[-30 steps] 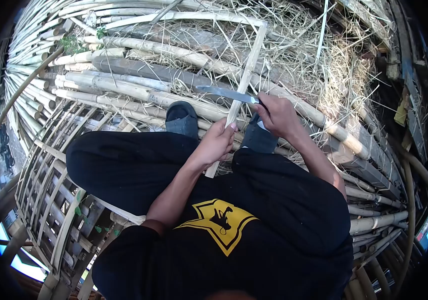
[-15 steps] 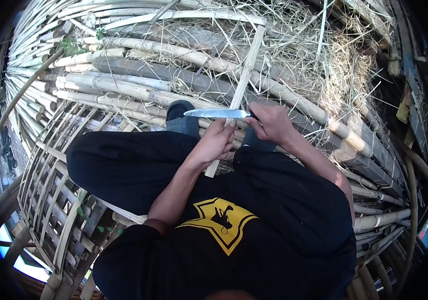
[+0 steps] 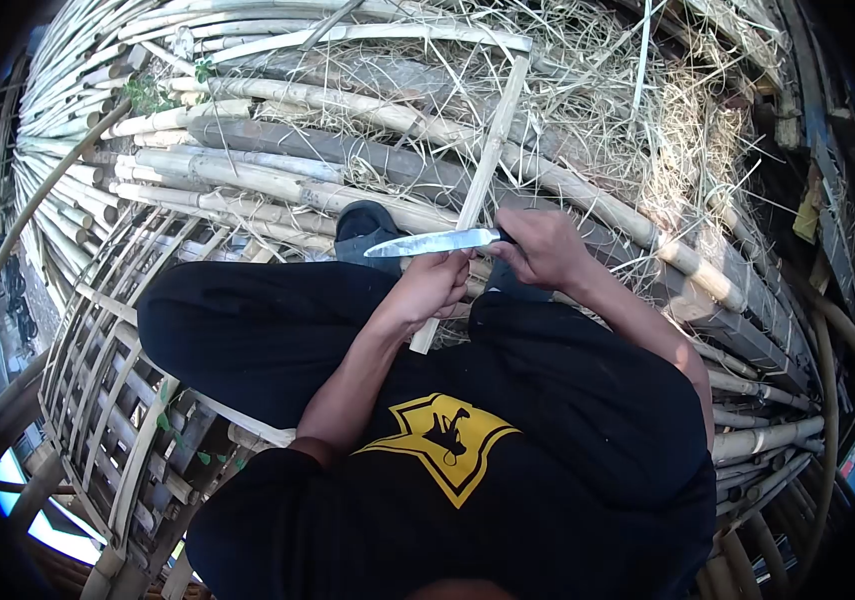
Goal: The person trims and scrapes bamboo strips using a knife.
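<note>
My left hand is closed around a pale bamboo strip near its lower end. The strip slants up and away from my lap, its far end close to another strip. In my right hand is a knife, its dark handle mostly hidden by my fingers. The long blade points left and lies across the bamboo strip just above my left fingers. A dark shoe shows behind the blade tip.
Bamboo poles lie side by side ahead of me. Fine shavings cover the poles at upper right. A woven bamboo lattice stands at my left. A curved pole arches at far left.
The knife and my right hand have shifted slightly toward me, and the blade now tilts with its tip lower. My left hand and the bamboo strip stay almost where they were.
</note>
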Tool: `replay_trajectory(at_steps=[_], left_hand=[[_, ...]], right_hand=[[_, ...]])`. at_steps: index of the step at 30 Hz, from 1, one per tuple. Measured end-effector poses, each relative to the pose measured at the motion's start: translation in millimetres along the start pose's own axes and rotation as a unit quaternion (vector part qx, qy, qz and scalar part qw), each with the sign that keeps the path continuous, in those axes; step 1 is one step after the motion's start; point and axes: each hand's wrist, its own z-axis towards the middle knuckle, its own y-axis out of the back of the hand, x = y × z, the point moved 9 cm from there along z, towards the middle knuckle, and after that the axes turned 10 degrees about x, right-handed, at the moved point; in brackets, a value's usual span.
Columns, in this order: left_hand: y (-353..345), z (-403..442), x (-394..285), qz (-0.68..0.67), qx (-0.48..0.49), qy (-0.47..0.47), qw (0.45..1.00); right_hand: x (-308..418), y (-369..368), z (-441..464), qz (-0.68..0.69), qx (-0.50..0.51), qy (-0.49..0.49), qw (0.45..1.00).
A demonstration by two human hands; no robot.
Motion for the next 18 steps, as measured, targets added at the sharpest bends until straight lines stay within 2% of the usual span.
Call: replay_trajectory(at_steps=[2,3,4,5,7,9,11,13,14,16,18], left_hand=[[4.2,-1.9,4.7,0.008,0.009,0.007,1.0],[2.9,-2.5,2.7,0.01,0.025,-0.012,1.0],[1.6,-6.4,0.9,0.002,0.029,-0.01,1.0],[-0.1,-9.1,-1.6,-0.007,0.031,-0.012,0.999],[2.6,-12.6,-6.1,0.048,0.028,-0.036,0.998],[1.8,-11.5,-3.6,0.004,0.035,-0.017,0.999],[3.7,-2.4,-6.7,-0.016,0.02,-0.044,0.999],[-0.4,-0.1,-5.5,-0.021,0.038,-0.045,0.998],[-3.1,-2.8,-4.7,-0.04,0.043,-0.041,0.997],[-1.8,-2.5,-5.7,-0.052,0.054,-0.039,0.996],[-0.1,-1.7,-5.4,-0.054,0.041,-0.046,0.997]], right_hand=[[7.7,4.8,2.1,-0.009,-0.011,0.113,0.994],[-53.2,-1.1,0.5,-0.039,-0.006,-0.043,0.998],[-131.0,4.5,-6.4,-0.058,-0.012,-0.248,0.967],[-197.0,14.9,-34.7,-0.074,-0.042,-0.394,0.915],[-184.1,59.5,-47.7,-0.096,-0.098,-0.417,0.899],[-155.9,72.7,-38.2,-0.047,-0.112,-0.381,0.917],[-123.1,73.2,-38.0,-0.005,-0.119,-0.354,0.928],[-80.4,72.3,-21.3,0.098,-0.159,-0.239,0.953],[-66.7,68.4,-20.8,0.103,-0.152,-0.242,0.953],[-37.2,73.3,-7.0,0.198,-0.18,-0.144,0.953],[-12.7,86.7,-3.5,0.211,-0.203,-0.101,0.951]])
